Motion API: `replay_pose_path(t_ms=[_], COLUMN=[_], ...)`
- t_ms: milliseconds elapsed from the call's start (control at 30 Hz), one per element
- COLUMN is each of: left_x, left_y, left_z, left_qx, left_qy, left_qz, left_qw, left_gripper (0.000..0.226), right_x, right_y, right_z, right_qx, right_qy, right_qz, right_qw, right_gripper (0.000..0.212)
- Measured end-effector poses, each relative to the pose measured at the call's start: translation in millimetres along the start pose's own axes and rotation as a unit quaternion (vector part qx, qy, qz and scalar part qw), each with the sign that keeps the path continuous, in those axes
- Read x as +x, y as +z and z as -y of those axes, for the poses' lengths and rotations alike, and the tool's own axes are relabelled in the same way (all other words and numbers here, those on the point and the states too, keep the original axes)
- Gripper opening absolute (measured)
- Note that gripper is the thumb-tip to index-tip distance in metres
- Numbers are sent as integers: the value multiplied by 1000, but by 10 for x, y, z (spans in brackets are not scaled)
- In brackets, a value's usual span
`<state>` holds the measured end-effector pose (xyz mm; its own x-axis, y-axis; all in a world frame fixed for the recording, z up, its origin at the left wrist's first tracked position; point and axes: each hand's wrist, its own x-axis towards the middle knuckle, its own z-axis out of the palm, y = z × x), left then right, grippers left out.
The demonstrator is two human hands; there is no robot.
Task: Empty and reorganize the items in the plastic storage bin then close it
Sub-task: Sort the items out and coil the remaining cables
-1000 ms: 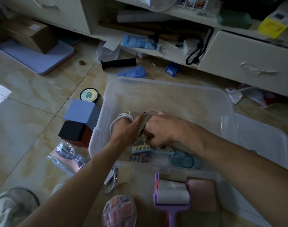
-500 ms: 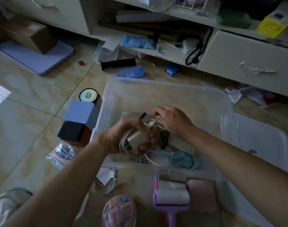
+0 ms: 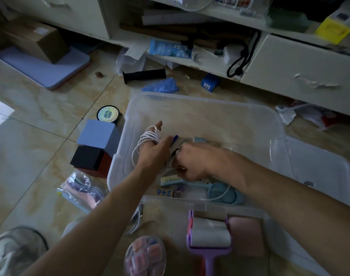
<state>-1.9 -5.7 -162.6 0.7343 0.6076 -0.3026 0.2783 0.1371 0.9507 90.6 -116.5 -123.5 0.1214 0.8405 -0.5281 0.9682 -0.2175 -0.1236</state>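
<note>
Reaching into the plastic storage bin [image 3: 200,104], both hands work low near its front-left corner. The left hand [image 3: 153,152] has a white cord [image 3: 145,139] looped several turns around its extended fingers, so its grip is a carry on fairly straight fingers rather than a clench. From those loops the cord hangs down toward the bin floor, and what may be its loose end shows nearer the front wall, lying across a round blue disc [image 3: 225,193]. The right hand [image 3: 192,162] is curled down on small things on the bin floor just beside the left; what exactly it pinches I cannot tell (a thin dark object [image 3: 178,149] shows between the two hands, but whether it is held is unclear).

The relation that matters, as I judge it, is this: the coil sits on the left hand while the free length runs right and toward the front, under the right hand's forearm — so the right hand is the nearer one to feed more cord onto the coil. A blue brush [image 3: 171,180] lies lengthwise along the front wall, just below the hands.

The far and right parts of the bin floor show open room. Outside, the bin's left wall is crowded by a blue box [image 3: 99,135] and a dark box [image 3: 88,159], and a purple lint roller [image 3: 209,236] lies close to the front rim — lifting straight up looks like the freest way out.
</note>
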Motion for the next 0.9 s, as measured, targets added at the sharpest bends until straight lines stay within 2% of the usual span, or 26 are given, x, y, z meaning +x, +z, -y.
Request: replay_pose_path(t_ms=[67,133,233,300,367,400,467,533,567,633,700,767,800,867,900], left_x=[4,1,-42,-87,-111,-126,-159,-190,-193,-180,-136,-99,-81,-32,-8], left_y=[8,8,-46,-106,-192,-212,-200,-150,-131,-133,-159,-171,-165,-138,-125], left_z=[57,58,-25,-97,-123,-140,-160,-211,-221,-217,-177,-173,-190,-228,-250], left_qx=[51,104,105,73,44,26,16,-4,-37,-133,-241,-358,-403,-440,-439], left_qy=[-17,-45,-81,-127,-184,-208,-214,-204,-205,-217,-213,-186,-166,-140,-146], left_qz=[-3,27,85,172,282,337,428,474,491,510,500,452,405,270,193], left_qw=[999,993,987,974,941,918,878,857,846,822,804,796,803,845,865], left_gripper=[40,30,27,49,70,71,55,28,19,18,22,21,20,14,9], right_x=[-45,-73,-70,-45,-7,15,64,79,86,114,134,147,127,98,108], right_y=[-165,-248,-211,-103,25,69,123,141,160,232,314,405,406,393,387], right_z=[41,14,-84,-197,-315,-359,-404,-382,-371,-365,-343,-329,-293,-232,-213], right_qx=[-25,-37,-75,-111,-101,-90,-36,82,169,344,458,518,525,530,542], right_qy=[2,2,-10,-19,21,44,65,60,54,57,72,85,88,95,103], right_qz=[-23,-49,-115,-214,-311,-328,-304,-240,-213,-168,-132,-106,-98,-96,-91], right_qw=[999,998,990,970,945,939,950,965,961,922,876,845,841,837,829], right_gripper=[18,21,25,25,20,16,19,28,27,22,24,33,30,16,17])
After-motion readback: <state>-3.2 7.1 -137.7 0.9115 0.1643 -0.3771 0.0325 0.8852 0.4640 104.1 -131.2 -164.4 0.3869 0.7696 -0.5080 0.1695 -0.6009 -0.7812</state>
